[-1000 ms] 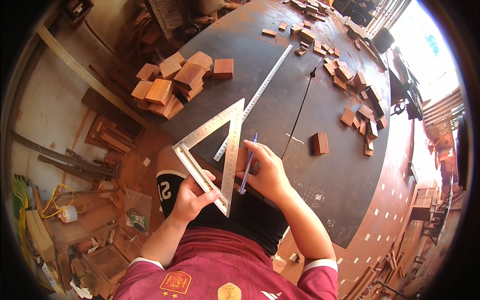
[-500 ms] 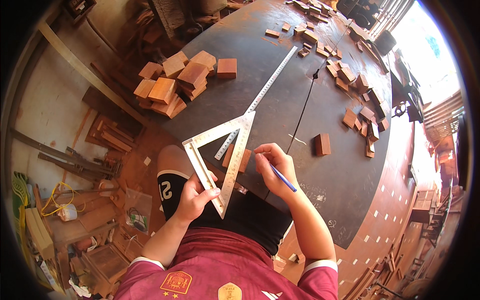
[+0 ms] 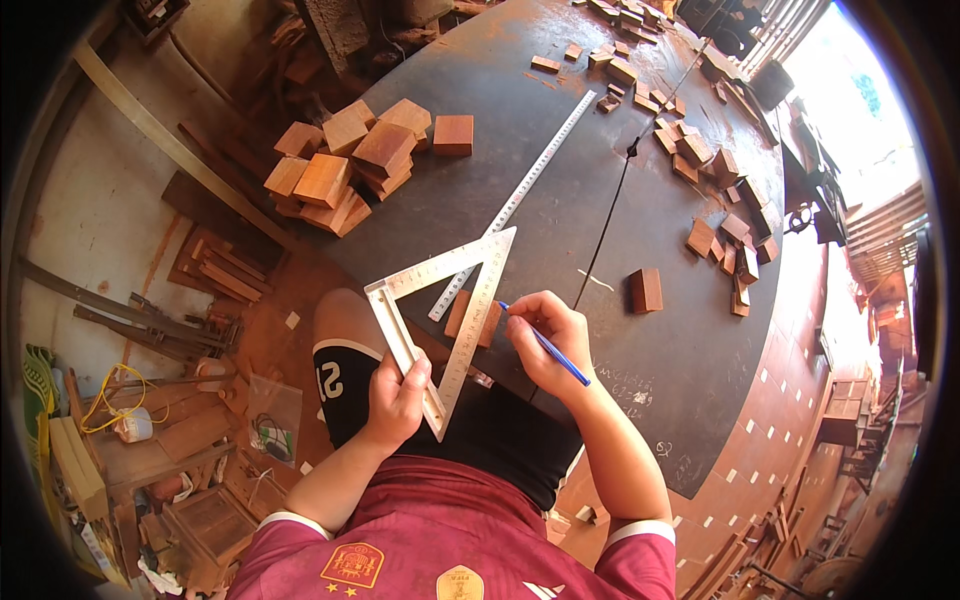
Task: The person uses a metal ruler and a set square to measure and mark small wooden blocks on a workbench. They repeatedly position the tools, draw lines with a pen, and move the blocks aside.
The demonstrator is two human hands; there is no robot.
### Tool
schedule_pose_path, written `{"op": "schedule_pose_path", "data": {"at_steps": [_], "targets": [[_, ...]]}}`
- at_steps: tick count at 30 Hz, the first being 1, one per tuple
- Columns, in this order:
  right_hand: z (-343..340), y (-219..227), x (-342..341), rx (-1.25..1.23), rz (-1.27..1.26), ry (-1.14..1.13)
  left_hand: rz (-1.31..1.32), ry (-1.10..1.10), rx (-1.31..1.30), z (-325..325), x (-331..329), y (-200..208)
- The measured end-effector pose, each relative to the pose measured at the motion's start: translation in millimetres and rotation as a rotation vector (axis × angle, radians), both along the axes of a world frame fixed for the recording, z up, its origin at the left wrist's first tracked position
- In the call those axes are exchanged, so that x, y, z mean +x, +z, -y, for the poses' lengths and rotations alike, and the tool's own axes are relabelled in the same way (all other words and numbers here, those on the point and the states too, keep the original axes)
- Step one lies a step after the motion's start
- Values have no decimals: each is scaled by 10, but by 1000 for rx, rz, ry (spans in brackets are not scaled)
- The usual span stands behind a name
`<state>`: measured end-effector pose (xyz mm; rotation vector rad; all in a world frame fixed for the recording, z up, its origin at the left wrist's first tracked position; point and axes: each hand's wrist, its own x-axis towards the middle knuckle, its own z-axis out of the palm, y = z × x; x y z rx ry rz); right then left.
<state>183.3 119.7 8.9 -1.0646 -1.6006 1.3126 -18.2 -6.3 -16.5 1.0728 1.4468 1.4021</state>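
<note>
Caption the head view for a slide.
Left hand holding a metal triangle over a wooden block, right hand holding a blue pen.

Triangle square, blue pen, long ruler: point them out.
Triangle square [image 3: 465, 342], head view: middle of its longest side.
Blue pen [image 3: 562, 357], head view: on its barrel.
Long ruler [image 3: 545, 162], head view: on its graduated face.

"Where does this view look from?"
"The person's head, through a wide fisheye, down over the maroon short-sleeved shirt [image 3: 415, 520]."
"How near?"
"Close above the bare left hand [image 3: 398, 405] and bare right hand [image 3: 554, 323], facing along the dark, smooth worktop [image 3: 690, 360]."
</note>
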Motion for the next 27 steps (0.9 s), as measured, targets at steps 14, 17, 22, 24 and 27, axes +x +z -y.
{"op": "schedule_pose_path", "data": {"at_steps": [14, 17, 22, 24, 27], "targets": [[-17, -24, 3, 5, 38, -28, -43, -4, -26, 16, 99, 74], [-15, -34, 4, 26, 43, -18, -51, 2, -13, 17, 96, 67], [-3, -9, -15, 69, 32, -1, -29, 19, 10, 19, 123, 56], [-12, -37, -4, 63, 50, -5, -34, 23, 12, 21, 125, 46], [-18, -39, -1, 58, 66, -2, -29, 15, 9, 29, 114, 12]]}}
